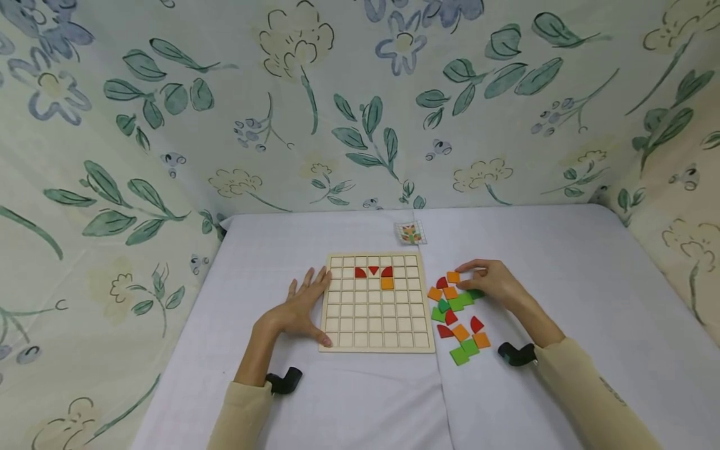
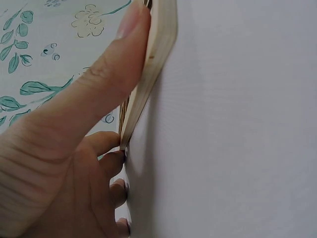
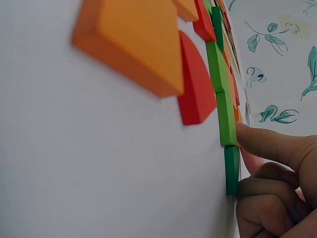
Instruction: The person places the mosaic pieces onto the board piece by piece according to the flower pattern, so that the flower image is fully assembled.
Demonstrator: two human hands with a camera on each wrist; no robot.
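A wooden grid board [image 1: 354, 310] lies flat on the table. Near its top are two red quarter-circle tiles [image 1: 360, 273], a small red triangle tile [image 1: 374, 270] and one orange square tile [image 1: 387, 284]. With fingers spread, my left hand [image 1: 298, 310] rests against the board's left edge; its thumb [image 2: 106, 67] touches the edge. My right hand [image 1: 495, 284] pinches another orange square tile [image 1: 453, 277] by its right side, at the top of the loose pile. Under that hand lies a dark green tile [image 3: 232, 171], partly covered in the head view.
Several loose tiles in red, orange and light green [image 1: 459, 356] are scattered right of the board, some touching or overlapping. A small picture card [image 1: 410, 233] in clear wrapping lies behind the board. White cloth [image 1: 371, 400] covers the table, and a floral curtain [image 1: 349, 94] hangs behind.
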